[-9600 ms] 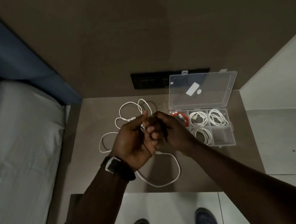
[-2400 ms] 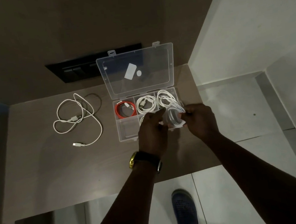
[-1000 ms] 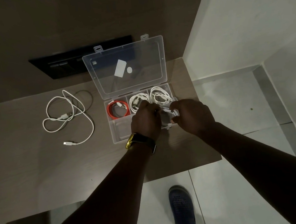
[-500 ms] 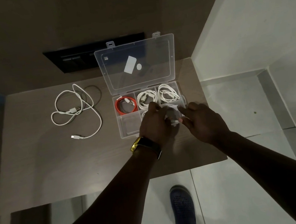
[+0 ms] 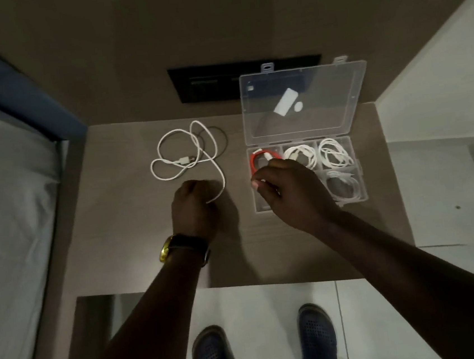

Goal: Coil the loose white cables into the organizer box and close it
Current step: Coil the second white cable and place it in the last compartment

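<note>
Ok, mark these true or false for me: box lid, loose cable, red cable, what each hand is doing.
1. The organizer box lid is shut. False: it stands open.
2. A loose white cable lies on the table left of the box. True.
3. The red cable sits in the box's right-hand compartment. False: back-left compartment.
4. The left hand is at the loose cable's near end. True.
5. The right hand hovers over the box's front-left part. True.
</note>
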The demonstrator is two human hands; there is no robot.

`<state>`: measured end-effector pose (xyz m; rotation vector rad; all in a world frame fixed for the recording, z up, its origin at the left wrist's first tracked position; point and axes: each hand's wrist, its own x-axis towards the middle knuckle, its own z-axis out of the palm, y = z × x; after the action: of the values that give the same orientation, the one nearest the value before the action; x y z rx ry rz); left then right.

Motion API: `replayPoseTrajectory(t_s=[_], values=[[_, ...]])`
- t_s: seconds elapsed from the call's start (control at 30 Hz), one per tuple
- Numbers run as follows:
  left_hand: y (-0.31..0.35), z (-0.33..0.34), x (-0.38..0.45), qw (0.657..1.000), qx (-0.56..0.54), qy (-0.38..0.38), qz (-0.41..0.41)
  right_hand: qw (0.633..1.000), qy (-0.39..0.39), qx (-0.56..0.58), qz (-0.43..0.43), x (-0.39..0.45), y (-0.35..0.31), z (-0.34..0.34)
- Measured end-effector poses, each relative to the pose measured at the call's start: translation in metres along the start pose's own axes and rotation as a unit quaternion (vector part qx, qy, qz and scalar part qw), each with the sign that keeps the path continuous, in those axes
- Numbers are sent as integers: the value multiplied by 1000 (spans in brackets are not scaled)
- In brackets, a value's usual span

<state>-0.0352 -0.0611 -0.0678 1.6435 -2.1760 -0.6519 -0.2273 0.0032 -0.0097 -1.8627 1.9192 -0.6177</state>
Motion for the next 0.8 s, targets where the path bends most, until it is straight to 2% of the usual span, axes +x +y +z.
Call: replayPoseTrajectory(t_s=[0.13,0.3,0.47,0.57,0.73,0.8], values=[[-26,-7,-6,993,91,-77,13,999,-38,17,-16,14,-22,23],[-28,-20,3,995,58,-80,14,997,-58,-2,-58,27,-39,35],[-25,-12,-13,985,77,-153,21,997,-71,-11,-30,39,-44,43],[-26,-6,-18,989,70,-129,3,997,-70,-17,-23,37,-42,50],[-29,-6,-10,996,65,-42,50,997,-80,-17,-10,31,-41,52],[-34,-4,-1,992,99,-54,49,996,-83,-11,-9,31,-42,53]])
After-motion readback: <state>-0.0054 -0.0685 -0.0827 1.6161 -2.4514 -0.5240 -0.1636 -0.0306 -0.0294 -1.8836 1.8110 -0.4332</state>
